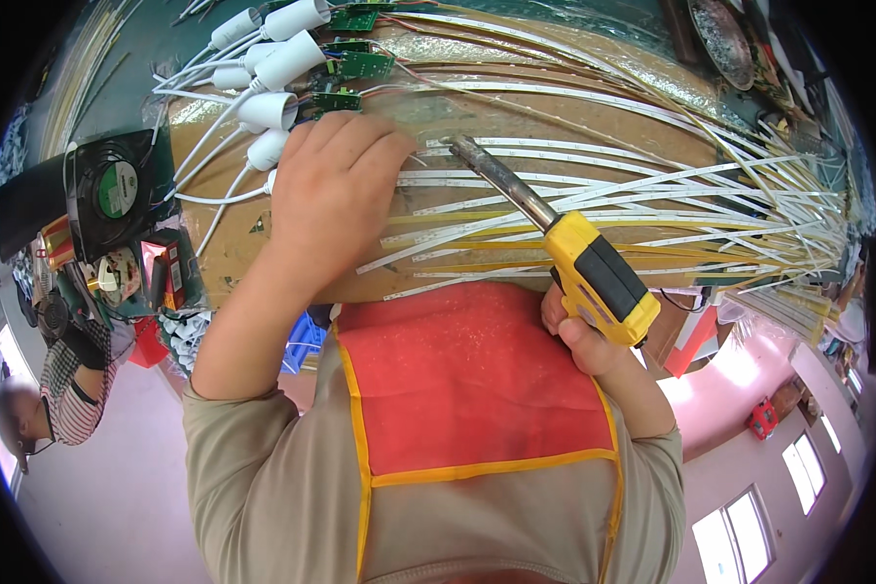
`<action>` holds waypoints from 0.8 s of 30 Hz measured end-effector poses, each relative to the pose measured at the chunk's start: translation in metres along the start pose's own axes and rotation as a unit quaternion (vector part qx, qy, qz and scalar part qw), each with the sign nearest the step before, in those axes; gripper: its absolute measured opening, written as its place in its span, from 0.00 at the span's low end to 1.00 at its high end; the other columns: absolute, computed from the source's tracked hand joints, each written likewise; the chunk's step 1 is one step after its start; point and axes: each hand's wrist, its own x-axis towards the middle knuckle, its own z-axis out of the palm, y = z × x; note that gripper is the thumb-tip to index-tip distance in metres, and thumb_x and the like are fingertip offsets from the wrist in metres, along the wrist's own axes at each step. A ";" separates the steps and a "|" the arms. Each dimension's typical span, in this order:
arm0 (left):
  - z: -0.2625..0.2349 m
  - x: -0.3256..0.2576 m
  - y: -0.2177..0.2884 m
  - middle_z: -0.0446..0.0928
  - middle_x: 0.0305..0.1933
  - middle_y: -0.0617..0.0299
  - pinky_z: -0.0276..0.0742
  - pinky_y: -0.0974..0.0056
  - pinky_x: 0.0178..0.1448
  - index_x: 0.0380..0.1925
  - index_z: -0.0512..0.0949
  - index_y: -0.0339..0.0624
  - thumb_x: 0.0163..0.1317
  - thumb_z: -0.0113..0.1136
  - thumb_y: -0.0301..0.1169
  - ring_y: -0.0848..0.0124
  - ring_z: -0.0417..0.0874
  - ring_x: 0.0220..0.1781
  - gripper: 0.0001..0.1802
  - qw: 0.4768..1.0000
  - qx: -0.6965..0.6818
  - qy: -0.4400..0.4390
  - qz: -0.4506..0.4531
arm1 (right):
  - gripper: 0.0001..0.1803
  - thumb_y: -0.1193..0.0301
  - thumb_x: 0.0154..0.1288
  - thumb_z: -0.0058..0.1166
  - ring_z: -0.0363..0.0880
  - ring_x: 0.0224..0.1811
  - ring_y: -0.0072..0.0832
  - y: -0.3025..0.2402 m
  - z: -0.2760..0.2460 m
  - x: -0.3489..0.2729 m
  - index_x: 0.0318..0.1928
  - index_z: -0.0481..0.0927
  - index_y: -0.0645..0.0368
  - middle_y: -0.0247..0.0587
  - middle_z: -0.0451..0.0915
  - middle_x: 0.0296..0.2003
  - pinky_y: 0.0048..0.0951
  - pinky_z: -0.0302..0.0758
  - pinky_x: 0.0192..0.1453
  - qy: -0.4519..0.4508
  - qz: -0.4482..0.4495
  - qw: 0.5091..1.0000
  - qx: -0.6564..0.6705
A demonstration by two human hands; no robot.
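Observation:
My right hand (584, 339) is wrapped round the handle of a yellow and black soldering gun (602, 277). Its metal barrel points up and left, and the tip ends a little to the right of my left hand (339, 185). That left hand is closed over the brown work board (234, 258), fingers pressed together and curled down. What they hold is hidden beneath them. Close by on the left lie several white plastic lamp sockets (290, 60) with white cords. Small green circuit boards (365, 65) with thin wires sit just beyond the fingers.
Long white LED strips (594, 185) fan across the board to the right. A black fan (113, 191) stands at the left, near a red box (164, 274). A round metal dish (722, 44) lies at the far right. Another person (68, 389) sits at the left.

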 end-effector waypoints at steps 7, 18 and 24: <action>0.002 0.000 -0.001 0.80 0.39 0.64 0.73 0.59 0.47 0.36 0.82 0.46 0.50 0.65 0.24 0.63 0.80 0.44 0.11 1.000 -0.006 0.002 -0.001 | 0.27 0.55 0.62 0.65 0.63 0.25 0.19 -0.002 0.003 0.002 0.49 0.69 0.59 0.29 0.66 0.25 0.23 0.65 0.29 0.005 -0.017 1.000 -0.022; 0.011 -0.002 -0.005 0.77 0.38 0.65 0.71 0.60 0.45 0.34 0.80 0.46 0.47 0.61 0.26 0.64 0.78 0.42 0.11 0.999 0.006 0.028 0.024 | 0.30 0.59 0.63 0.63 0.64 0.24 0.21 -0.003 0.003 0.003 0.56 0.67 0.64 0.32 0.67 0.24 0.25 0.66 0.29 0.018 -0.017 0.999 -0.042; 0.011 -0.002 -0.004 0.77 0.37 0.64 0.71 0.59 0.45 0.33 0.80 0.45 0.48 0.61 0.26 0.63 0.78 0.42 0.10 0.999 0.006 0.027 0.017 | 0.27 0.60 0.64 0.62 0.66 0.24 0.22 -0.002 0.002 0.003 0.54 0.67 0.64 0.33 0.67 0.24 0.25 0.68 0.29 0.022 -0.011 0.998 -0.064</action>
